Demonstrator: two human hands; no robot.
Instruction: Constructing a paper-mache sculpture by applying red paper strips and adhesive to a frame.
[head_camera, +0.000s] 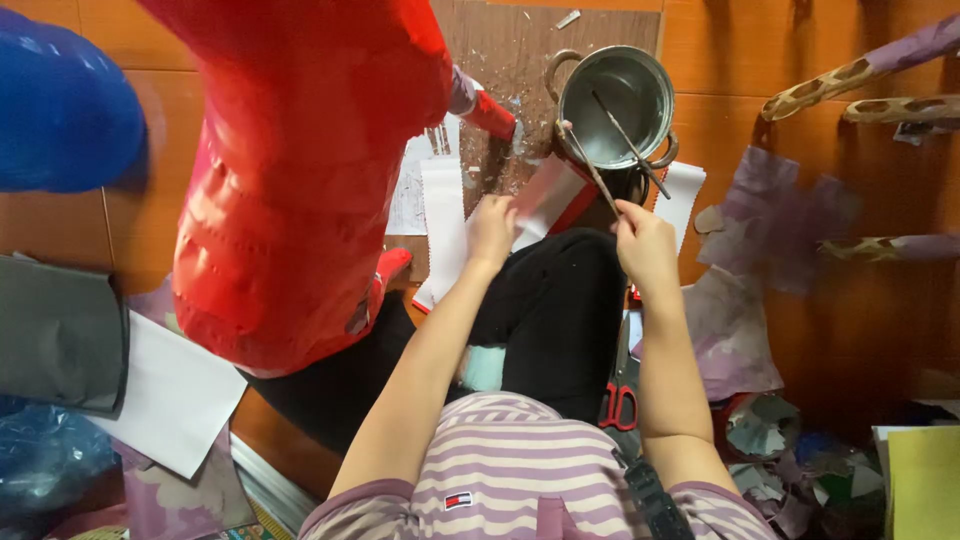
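Note:
My left hand (492, 231) holds a strip of white paper (541, 196) by its near end, over my black-trousered knee. My right hand (646, 247) pinches the near end of a thin wooden stick (592, 170) whose far tip rests on the rim of a small steel pot (615, 105). A second stick or brush (630, 145) lies across the pot's inside. A large red papier-mâché form (300, 170) stands to the left, close beside my left arm.
White paper sheets (445, 225) lie on a wooden board (510, 45) by the pot. Red-handled scissors (620, 395) rest by my right leg. Torn purple paper (760, 230) and patterned purple-tipped pieces (850, 75) lie right. A blue object (60, 100) sits far left.

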